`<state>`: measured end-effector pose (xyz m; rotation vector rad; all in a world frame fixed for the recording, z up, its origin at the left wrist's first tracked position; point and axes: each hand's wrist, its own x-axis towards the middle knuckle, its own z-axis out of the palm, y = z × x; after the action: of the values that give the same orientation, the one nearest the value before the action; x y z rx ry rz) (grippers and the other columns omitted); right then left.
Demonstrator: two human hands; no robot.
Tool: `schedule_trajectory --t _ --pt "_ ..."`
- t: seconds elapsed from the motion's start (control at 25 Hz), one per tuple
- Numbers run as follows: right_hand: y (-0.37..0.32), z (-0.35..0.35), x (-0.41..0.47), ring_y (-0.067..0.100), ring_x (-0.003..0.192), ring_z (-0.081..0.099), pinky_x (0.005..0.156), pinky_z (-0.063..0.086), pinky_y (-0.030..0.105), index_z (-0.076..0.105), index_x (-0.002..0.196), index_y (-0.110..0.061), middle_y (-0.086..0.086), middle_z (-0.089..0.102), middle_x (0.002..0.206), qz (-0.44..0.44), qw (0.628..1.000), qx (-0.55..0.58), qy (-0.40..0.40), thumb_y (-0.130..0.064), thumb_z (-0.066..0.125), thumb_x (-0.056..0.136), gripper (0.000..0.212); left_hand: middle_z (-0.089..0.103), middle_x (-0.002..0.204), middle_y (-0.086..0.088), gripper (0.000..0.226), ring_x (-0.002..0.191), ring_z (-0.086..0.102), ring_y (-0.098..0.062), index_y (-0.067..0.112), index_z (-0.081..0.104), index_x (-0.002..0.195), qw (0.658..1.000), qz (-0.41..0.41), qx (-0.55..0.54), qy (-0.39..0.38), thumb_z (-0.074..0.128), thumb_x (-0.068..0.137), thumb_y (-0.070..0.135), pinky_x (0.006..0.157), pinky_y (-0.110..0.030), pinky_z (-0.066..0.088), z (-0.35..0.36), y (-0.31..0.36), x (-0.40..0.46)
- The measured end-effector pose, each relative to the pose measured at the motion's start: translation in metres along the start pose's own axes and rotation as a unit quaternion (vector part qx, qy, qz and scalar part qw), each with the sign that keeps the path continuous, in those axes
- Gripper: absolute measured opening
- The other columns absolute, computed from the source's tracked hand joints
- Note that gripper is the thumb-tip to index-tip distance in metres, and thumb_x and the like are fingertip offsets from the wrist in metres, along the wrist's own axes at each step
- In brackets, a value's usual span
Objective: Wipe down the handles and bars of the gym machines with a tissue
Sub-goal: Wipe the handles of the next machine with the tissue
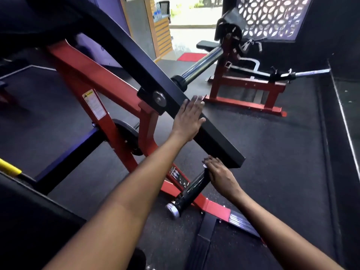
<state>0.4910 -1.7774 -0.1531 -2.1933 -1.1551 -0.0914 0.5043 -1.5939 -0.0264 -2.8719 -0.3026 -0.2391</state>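
The black square arm (194,115) of the red-framed machine (93,80) slants from upper left down to lower right across the middle of the view. The left hand (188,121) lies flat against its side, fingers straight and together, the grip spread and curled round nothing. No tissue can be made out under either hand.

Below the arm's lower end, a short black handle (191,191) with a silver end cap (172,209) sticks out toward the floor. The right hand (218,176) rests on the handle's upper end with fingers bent over it; whether that grip closes round the handle cannot be told.

A chrome bar (202,66) juts from the arm toward a second red machine (243,86) that stands well apart on the dark rubber floor (272,152).
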Motion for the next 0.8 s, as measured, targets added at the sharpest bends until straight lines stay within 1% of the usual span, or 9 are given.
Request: schedule_trajectory --t 0.04,0.12,0.24,0.36,0.48,0.6,0.68,0.76,0.8 --pt "0.004 0.004 -0.002 0.026 0.11 0.06 0.109 0.022 0.019 0.064 0.106 -0.001 0.012 0.066 0.111 0.018 1.0 0.023 0.008 0.001 0.049 0.084 0.027 -0.008 0.162 -0.003 0.059 0.148 -0.011 -0.018 0.011 0.001 0.154 1.0 0.001 0.008 -0.013 0.016 0.105 0.041 0.116 -0.035 -0.014 0.007 -0.006 0.004" --pt "0.0 0.013 -0.007 0.023 0.108 0.059 0.106 0.027 0.018 0.066 0.101 -0.003 0.011 0.067 0.107 0.042 0.995 0.078 0.049 -0.007 0.042 0.085 0.029 -0.004 0.162 -0.004 0.059 0.149 -0.008 -0.017 0.01 0.002 0.154 1.0 0.012 0.025 -0.008 0.014 0.105 0.041 0.117 -0.035 -0.014 0.018 -0.014 0.005" --pt "-0.031 0.029 -0.018 0.019 0.102 0.054 0.1 0.032 0.022 0.068 0.091 -0.003 0.011 0.069 0.099 0.016 0.989 0.112 0.093 -0.012 0.04 0.085 0.03 0.002 0.162 -0.004 0.058 0.149 -0.004 -0.018 0.009 0.007 0.154 0.999 0.024 0.019 0.015 0.015 0.105 0.04 0.117 -0.035 -0.012 0.022 -0.016 0.004" --pt "-0.066 0.037 -0.03 0.021 0.094 0.058 0.097 0.038 0.026 0.069 0.088 -0.004 0.008 0.069 0.092 -0.009 0.983 0.149 0.106 -0.011 0.043 0.086 0.027 0.003 0.162 -0.005 0.059 0.149 -0.003 -0.019 0.009 0.009 0.154 0.999 0.025 0.029 0.017 0.013 0.104 0.041 0.118 -0.036 -0.01 0.02 -0.017 0.005" --pt "-0.115 0.038 -0.049 0.018 0.088 0.055 0.088 0.043 0.032 0.067 0.088 -0.005 0.006 0.068 0.087 -0.057 0.98 0.174 0.077 -0.011 0.044 0.087 0.024 -0.001 0.162 -0.006 0.061 0.149 -0.004 -0.02 0.008 0.007 0.154 0.999 0.021 0.037 0.02 0.009 0.103 0.042 0.118 -0.036 -0.011 0.017 -0.015 0.004" --pt "-0.144 0.023 -0.064 0.017 0.096 0.061 0.091 0.045 0.026 0.064 0.1 -0.005 0.006 0.068 0.101 -0.114 0.961 0.251 -0.006 -0.004 0.045 0.088 0.023 -0.003 0.162 -0.006 0.06 0.149 -0.006 -0.02 0.008 0.004 0.154 0.999 0.019 0.03 0.031 0.011 0.104 0.041 0.117 -0.035 -0.012 0.015 -0.015 -0.003" --pt "-0.12 0.007 -0.046 0.014 0.1 0.062 0.089 0.046 0.022 0.064 0.101 -0.002 0.006 0.067 0.108 -0.043 0.952 0.301 0.022 0.003 0.045 0.088 0.024 -0.003 0.162 -0.005 0.058 0.149 -0.006 -0.019 0.009 0.002 0.154 0.999 0.035 0.023 0.026 0.014 0.105 0.038 0.117 -0.033 -0.012 0.018 -0.02 -0.009" --pt "-0.073 -0.006 -0.012 0.02 0.097 0.063 0.084 0.047 0.029 0.065 0.096 -0.002 0.011 0.068 0.101 0.069 0.968 0.231 0.069 -0.001 0.041 0.088 0.024 -0.002 0.162 -0.005 0.057 0.149 -0.005 -0.02 0.01 0.002 0.154 0.998 0.051 0.023 0.022 0.017 0.105 0.035 0.118 -0.032 -0.011 0.021 -0.025 -0.015" --pt "-0.052 -0.012 0.004 0.026 0.093 0.063 0.08 0.046 0.034 0.064 0.094 -0.003 0.013 0.068 0.095 0.097 0.982 0.159 0.027 -0.004 0.041 0.089 0.023 -0.001 0.162 -0.005 0.057 0.149 -0.004 -0.02 0.009 0.003 0.154 0.998 0.053 0.02 0.021 0.019 0.105 0.035 0.118 -0.032 -0.01 0.022 -0.026 -0.017"
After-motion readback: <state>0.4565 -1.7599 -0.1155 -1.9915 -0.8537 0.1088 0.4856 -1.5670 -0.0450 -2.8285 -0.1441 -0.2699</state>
